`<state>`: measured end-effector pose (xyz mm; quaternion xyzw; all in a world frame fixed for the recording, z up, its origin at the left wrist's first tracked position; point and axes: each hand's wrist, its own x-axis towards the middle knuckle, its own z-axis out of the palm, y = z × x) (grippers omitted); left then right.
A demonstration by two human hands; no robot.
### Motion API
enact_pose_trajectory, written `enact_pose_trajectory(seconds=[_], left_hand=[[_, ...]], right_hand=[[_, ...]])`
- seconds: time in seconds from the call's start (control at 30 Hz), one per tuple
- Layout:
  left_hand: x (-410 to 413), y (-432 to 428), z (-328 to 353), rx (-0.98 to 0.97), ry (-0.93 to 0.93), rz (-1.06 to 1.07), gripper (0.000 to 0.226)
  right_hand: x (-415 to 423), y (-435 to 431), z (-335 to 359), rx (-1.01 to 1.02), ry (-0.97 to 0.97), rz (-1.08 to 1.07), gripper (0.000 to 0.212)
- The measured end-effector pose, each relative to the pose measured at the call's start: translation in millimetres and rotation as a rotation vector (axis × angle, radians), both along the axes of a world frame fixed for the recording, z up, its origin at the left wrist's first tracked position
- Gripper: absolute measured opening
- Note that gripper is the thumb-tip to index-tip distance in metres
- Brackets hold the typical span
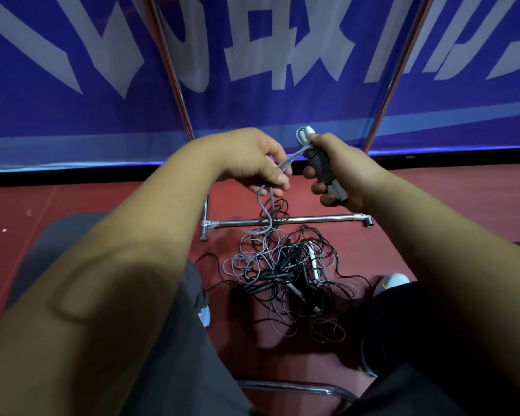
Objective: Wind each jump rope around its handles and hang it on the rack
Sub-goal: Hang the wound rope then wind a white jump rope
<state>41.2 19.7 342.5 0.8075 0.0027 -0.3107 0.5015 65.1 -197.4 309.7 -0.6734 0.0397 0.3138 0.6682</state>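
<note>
My right hand grips a pair of jump rope handles, with grey cord coiled tightly round their middle and white ends showing at top and bottom. My left hand pinches the loose grey cord just left of the handles. That cord runs down to a tangled pile of grey and black jump ropes on the red floor, where a white handle and black handles show. The metal rack stands behind the pile, its base bar on the floor and two uprights rising on either side of my hands.
A blue banner with large white characters hangs behind the rack. My knees in dark trousers frame the pile, with a white shoe at the right. A chrome chair edge curves below.
</note>
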Motion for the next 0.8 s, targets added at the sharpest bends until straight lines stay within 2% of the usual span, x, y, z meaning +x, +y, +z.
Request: enact_pose_trajectory(seconds=[0.1, 0.17, 0.23, 0.33, 0.43, 0.53, 0.63, 0.8], left_hand=[[1.2, -5.4, -2.4, 0.177, -0.075, 0.086, 0.015], [1.9, -8.2, -2.9, 0.197, -0.106, 0.142, 0.011], [2.2, -8.1, -0.1, 0.085, -0.076, 0.196, 0.012], [1.7, -5.1, 11.3, -0.216, -0.003, 0.292, 0.011], [-1.2, -1.8, 18.4, -0.310, -0.001, 0.236, 0.010], [-3.7, 0.6, 17.6, -0.192, -0.078, 0.135, 0.017], [-1.3, 3.1, 8.4, 0.155, -0.230, 0.084, 0.016], [2.5, -1.5, -6.2, 0.259, -0.214, 0.108, 0.013]], right_hand=[[-4.3, 3.2, 2.0, 0.022, 0.015, 0.062, 0.044], [-5.7, 4.2, 0.6, 0.011, 0.012, 0.073, 0.048], [-5.2, 3.6, -0.6, 0.002, 0.014, 0.042, 0.047], [-2.0, 0.5, -2.2, -0.031, 0.014, -0.014, 0.045], [0.0, -0.1, -2.5, -0.020, 0.012, -0.051, 0.046], [0.0, 0.5, 1.2, -0.007, 0.021, -0.067, 0.043], [-1.6, 0.6, 5.7, 0.020, 0.047, -0.041, 0.035], [-7.8, 2.4, 14.1, 0.073, 0.066, 0.069, 0.036]])
